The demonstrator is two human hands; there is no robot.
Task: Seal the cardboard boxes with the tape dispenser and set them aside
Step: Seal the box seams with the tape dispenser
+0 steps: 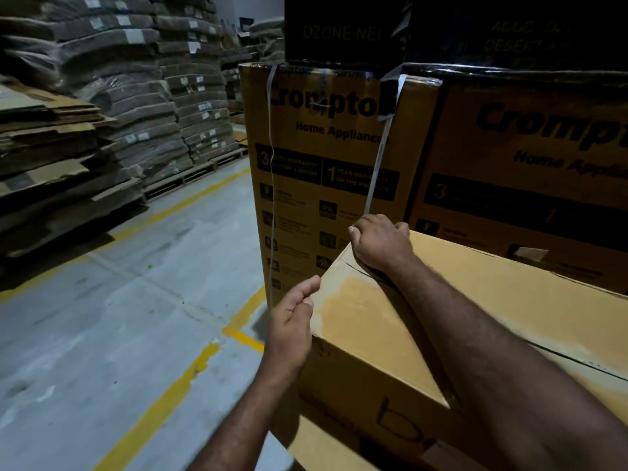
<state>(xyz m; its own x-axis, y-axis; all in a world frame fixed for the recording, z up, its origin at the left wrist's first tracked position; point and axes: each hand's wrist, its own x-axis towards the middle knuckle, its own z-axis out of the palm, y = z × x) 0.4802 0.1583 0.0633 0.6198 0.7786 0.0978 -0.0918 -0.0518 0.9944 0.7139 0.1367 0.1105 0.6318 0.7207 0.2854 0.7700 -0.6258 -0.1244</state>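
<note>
Dim overall, brightest on the pale grey concrete floor (102, 317) at left. Faint sheen on top of the plain brown cardboard box (356, 317). Deep shadow over the black printed cartons (339, 28) above and across the lower right corner. Slightly blurred grey stacked sacks (136, 96); strong wide-angle bending near the edges.

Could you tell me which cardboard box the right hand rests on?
The plain foreground box; the right hand grips a white strap there. Others read Crompton.

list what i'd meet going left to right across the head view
flattened cardboard pile → wooden pallet → left hand → right hand, gripping the white strap → right Crompton box
</note>
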